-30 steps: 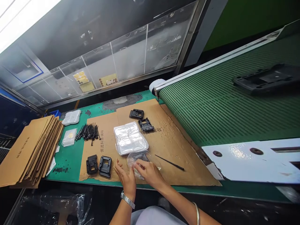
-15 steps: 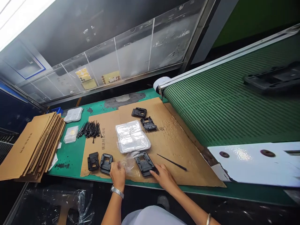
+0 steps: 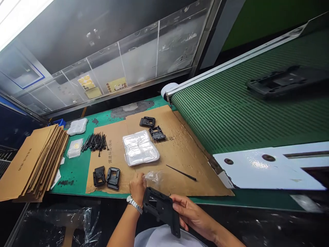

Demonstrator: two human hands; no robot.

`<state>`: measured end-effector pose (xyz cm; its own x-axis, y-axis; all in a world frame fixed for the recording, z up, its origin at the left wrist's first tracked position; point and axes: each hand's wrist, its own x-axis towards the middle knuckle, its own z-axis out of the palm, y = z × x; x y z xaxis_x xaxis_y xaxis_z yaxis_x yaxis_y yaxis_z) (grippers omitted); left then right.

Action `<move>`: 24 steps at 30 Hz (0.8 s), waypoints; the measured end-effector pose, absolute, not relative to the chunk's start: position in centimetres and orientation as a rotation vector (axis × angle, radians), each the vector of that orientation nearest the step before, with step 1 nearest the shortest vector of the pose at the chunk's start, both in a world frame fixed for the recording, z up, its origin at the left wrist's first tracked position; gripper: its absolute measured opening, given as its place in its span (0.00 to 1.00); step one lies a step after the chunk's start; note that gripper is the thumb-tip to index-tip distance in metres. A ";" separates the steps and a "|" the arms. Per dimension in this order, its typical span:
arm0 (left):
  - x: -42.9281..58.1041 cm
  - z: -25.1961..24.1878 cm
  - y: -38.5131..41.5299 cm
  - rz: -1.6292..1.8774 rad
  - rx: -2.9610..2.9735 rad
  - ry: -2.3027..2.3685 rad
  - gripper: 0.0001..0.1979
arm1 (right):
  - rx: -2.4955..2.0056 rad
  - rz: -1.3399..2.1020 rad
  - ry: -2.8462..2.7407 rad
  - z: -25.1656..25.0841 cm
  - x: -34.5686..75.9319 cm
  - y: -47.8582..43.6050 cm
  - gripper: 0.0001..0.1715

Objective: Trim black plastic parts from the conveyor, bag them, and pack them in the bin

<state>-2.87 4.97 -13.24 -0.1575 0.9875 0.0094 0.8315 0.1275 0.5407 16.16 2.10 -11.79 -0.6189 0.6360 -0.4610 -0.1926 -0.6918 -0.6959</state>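
Observation:
My right hand [image 3: 190,213] grips a black plastic bracket [image 3: 161,210], lifted off the bench and held close to my body. My left hand [image 3: 137,187], with a metal watch on the wrist, pinches a small clear plastic bag [image 3: 153,176] that lies on the cardboard sheet [image 3: 174,161]. Just beyond the bag rests a stack of clear bags [image 3: 139,148]. Two black brackets [image 3: 106,176] sit left of my left hand. A single black cable tie [image 3: 181,172] lies to the right of the bag.
Two more black parts [image 3: 152,127] lie at the back of the cardboard. A bundle of black cable ties [image 3: 94,142] and small white packets [image 3: 75,149] sit left, beside a stack of flat cartons [image 3: 33,163]. A green conveyor belt [image 3: 244,109] carries a large black part [image 3: 280,82].
My right hand picked the black bracket up off the cardboard and drew it toward me. My left hand stayed at the clear bag.

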 end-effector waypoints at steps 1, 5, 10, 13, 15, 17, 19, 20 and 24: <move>-2.9 -13.2 5.0 0.605 1.802 1.995 0.13 | -1.033 2.269 -0.784 -12.2 16.0 2.1 0.24; -3.4 -12.9 4.0 0.567 1.918 1.800 0.16 | -1.262 2.064 -0.650 -14.5 16.0 2.1 0.23; -2.3 -12.8 1.7 0.530 1.932 1.817 0.15 | -1.452 1.698 -0.845 -16.8 15.3 1.3 0.23; -0.9 -12.8 1.4 0.588 1.922 1.950 0.13 | -1.482 1.657 -0.928 -17.3 14.6 1.2 0.25; -0.1 -12.8 1.7 0.611 1.957 2.015 0.13 | -1.470 1.631 -1.011 -17.1 14.5 1.5 0.23; 0.3 -12.7 2.1 0.599 2.055 1.972 0.13 | -1.403 1.594 -1.111 -16.6 14.5 1.9 0.20; 0.5 -12.3 2.2 0.586 2.164 1.863 0.14 | -1.331 1.579 -1.118 -16.2 14.5 2.5 0.20; 0.7 -12.0 2.0 0.580 2.219 1.811 0.14 | -1.313 1.580 -1.080 -16.0 14.4 2.8 0.21; 1.8 -9.9 1.1 0.543 2.377 1.727 0.14 | -1.322 1.577 -0.897 -16.0 13.6 3.3 0.28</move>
